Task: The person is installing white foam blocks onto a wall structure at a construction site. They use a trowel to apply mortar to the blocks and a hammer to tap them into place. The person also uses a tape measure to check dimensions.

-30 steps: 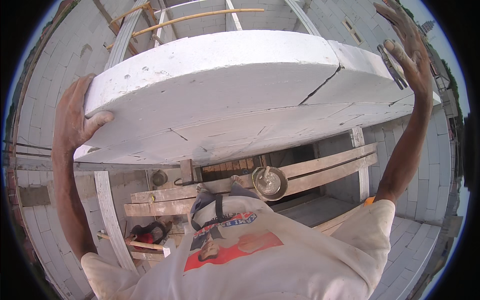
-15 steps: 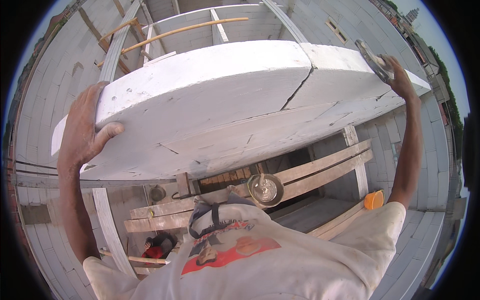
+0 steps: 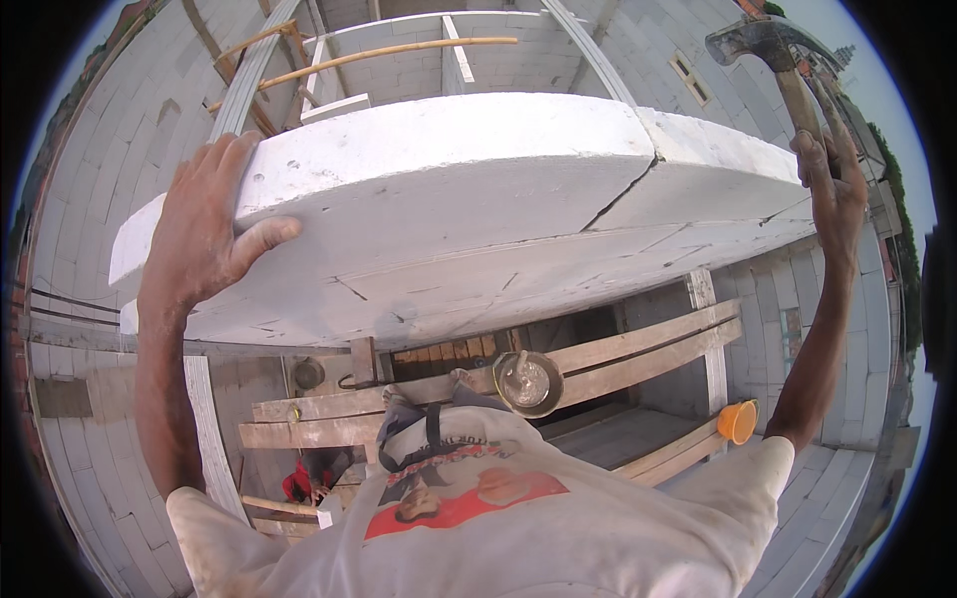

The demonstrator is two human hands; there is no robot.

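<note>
Along the top of a white block wall, a long white block (image 3: 429,130) meets another white block (image 3: 718,145) at a dark slanting joint. My left hand (image 3: 199,229) grips the long block near its left end, fingers over the top edge and thumb against the near face. Raised above the wall's right end, my right hand (image 3: 835,194) is closed round the wooden handle of a hammer (image 3: 795,95). Its metal head is clear of the blocks, up near the picture's top right.
Below me are wooden planks (image 3: 648,334) bearing a bucket of grey wet mix (image 3: 531,384). An orange bucket (image 3: 738,423) hangs at the right. A person in red and dark clothing (image 3: 311,478) is lower down at the left. Beyond the wall runs a bamboo pole (image 3: 399,60).
My right hand has lifted the hammer up and away from the right block's top, tilting its head upward. My left hand keeps its grip on the long block; the view has shifted slightly.
</note>
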